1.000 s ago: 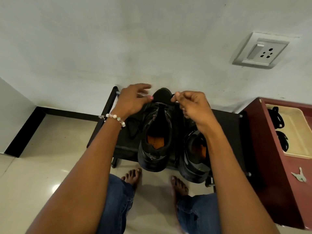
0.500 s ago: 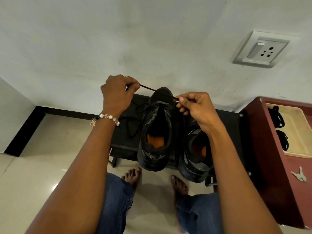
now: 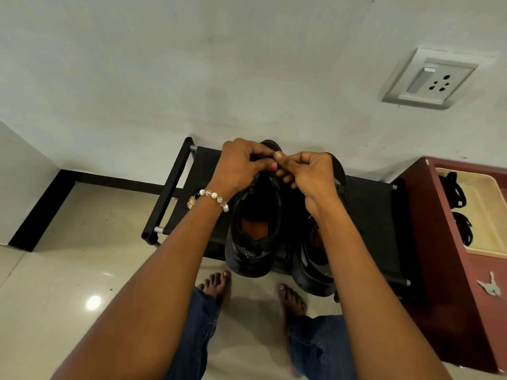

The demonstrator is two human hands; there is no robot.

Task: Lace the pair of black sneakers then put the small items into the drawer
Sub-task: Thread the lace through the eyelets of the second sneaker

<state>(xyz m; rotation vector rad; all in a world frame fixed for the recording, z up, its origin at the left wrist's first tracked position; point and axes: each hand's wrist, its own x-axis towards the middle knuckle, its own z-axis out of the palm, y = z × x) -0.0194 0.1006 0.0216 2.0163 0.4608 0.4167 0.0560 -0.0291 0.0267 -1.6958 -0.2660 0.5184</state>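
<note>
Since half a second ago the left hand [image 3: 241,165] has dropped from its raised pull and come in to meet the right hand [image 3: 307,174], so both now bunch together, fingertips touching, over the far end of the left sneaker [image 3: 253,231]. Nearest, bare feet and jeans stand on the pale floor [image 3: 68,270]. Beyond them the two black sneakers sit side by side on a low black rack [image 3: 378,215], heels near, orange insoles showing; the right sneaker [image 3: 315,264] lies partly under the right forearm. Both hands are curled nearly closed in a pinch; the lace between them is hidden, so I cannot tell what they grip. On the right, an open cream drawer [image 3: 482,209] holds dark small items [image 3: 455,193].
</note>
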